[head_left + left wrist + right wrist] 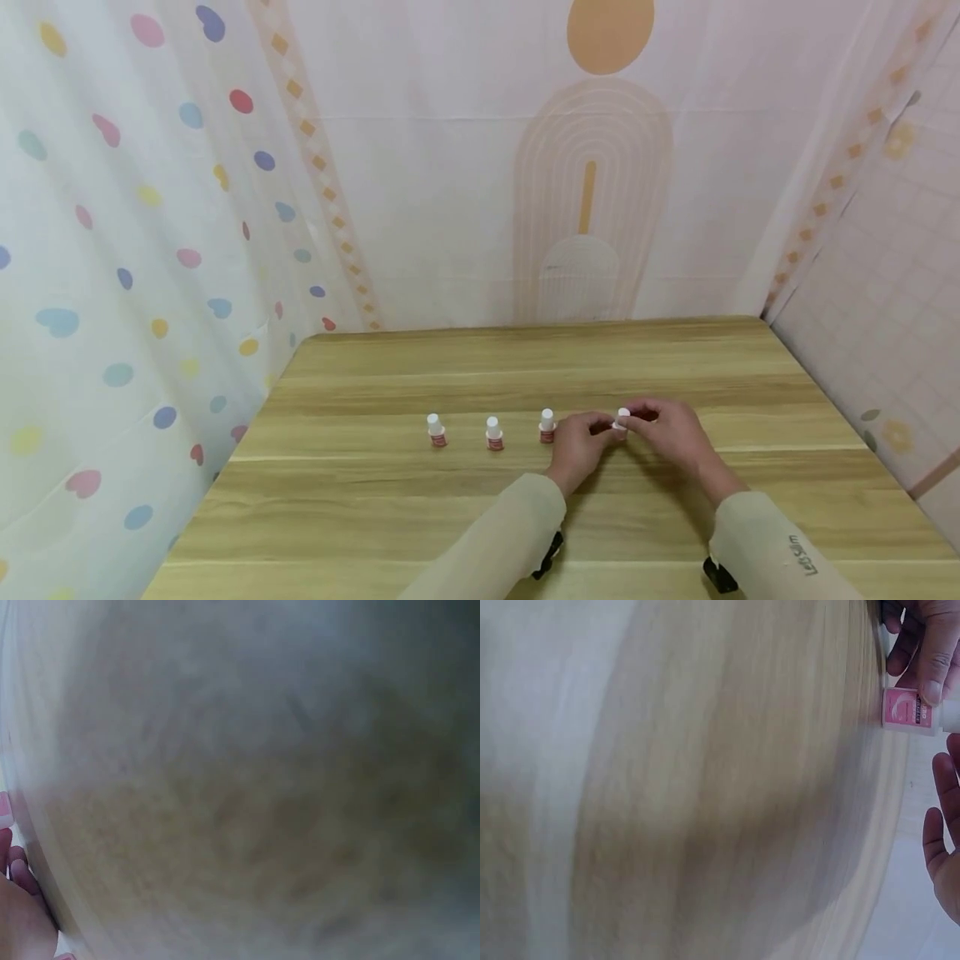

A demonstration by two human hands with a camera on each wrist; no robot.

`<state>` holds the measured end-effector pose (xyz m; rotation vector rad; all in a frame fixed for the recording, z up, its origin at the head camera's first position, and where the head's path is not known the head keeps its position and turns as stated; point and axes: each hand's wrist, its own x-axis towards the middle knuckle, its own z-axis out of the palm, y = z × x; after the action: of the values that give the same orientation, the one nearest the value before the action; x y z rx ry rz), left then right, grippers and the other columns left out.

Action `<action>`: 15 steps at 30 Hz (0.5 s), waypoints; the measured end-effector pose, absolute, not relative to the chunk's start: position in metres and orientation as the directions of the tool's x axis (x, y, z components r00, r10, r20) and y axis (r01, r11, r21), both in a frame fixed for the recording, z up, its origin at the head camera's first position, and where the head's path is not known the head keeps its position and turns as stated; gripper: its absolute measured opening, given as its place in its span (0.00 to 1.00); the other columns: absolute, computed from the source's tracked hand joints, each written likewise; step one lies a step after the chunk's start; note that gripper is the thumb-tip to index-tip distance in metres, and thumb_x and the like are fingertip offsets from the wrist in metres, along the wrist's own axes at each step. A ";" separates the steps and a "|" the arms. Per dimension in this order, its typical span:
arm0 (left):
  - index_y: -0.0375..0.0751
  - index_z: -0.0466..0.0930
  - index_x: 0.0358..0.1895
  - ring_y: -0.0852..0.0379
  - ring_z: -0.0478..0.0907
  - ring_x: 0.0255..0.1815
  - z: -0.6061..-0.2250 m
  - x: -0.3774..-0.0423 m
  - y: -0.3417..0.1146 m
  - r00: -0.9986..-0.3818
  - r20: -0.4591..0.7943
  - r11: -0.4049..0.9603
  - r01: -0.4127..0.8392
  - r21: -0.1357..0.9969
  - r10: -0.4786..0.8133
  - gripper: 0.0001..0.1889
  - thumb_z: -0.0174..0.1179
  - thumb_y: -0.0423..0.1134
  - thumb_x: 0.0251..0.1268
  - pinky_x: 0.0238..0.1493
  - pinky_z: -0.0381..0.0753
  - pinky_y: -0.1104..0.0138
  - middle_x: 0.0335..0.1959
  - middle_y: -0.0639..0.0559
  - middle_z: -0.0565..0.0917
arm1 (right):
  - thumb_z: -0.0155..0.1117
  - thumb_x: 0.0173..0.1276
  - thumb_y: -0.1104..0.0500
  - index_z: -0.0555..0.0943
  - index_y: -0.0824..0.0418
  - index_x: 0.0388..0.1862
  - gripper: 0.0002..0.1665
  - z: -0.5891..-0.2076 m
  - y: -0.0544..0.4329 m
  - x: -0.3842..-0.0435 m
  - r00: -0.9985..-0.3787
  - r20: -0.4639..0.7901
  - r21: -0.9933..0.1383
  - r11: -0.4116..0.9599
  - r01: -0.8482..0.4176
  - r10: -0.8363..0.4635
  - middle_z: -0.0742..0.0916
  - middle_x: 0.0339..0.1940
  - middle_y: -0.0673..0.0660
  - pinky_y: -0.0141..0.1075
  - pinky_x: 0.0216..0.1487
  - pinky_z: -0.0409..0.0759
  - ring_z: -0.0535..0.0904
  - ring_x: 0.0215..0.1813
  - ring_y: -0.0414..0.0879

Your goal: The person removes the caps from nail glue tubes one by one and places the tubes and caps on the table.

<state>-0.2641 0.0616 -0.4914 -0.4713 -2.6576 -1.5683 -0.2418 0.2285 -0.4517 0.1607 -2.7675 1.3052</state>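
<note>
A small white-capped bottle with a pink label (911,709) stands at the right end of a row on the table. My left hand (579,450) grips its body; in the right wrist view the thumb presses on the label. At the white cap (623,413), my right hand (671,433) pinches with thumb and forefinger. Its other fingers (945,787) extend beside the cap in the right wrist view. Just left of my left hand stands a matching bottle (547,426). In the left wrist view, only part of a hand (26,919) shows at the left edge.
Farther left on the wood-grain table (337,517) stand two more matching bottles, one nearer (494,434) and one at the far left (437,431). A patterned curtain (450,167) hangs behind the table's back edge, and a dotted curtain (150,250) hangs along the left.
</note>
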 end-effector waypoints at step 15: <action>0.52 0.91 0.39 0.72 0.79 0.42 -0.489 -0.267 0.057 -0.936 0.148 0.379 0.270 0.885 0.320 0.07 0.69 0.46 0.60 0.47 0.73 0.72 0.36 0.66 0.88 | 0.67 0.70 0.52 0.87 0.60 0.46 0.14 -0.449 0.243 -0.254 -0.970 0.115 -0.721 0.654 -0.230 -0.213 0.87 0.39 0.51 0.41 0.44 0.78 0.80 0.44 0.47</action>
<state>-0.2669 0.0567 -0.4891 -0.5672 -2.6477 -1.6855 -0.2539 0.2429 -0.4489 0.3802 -2.8387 1.2408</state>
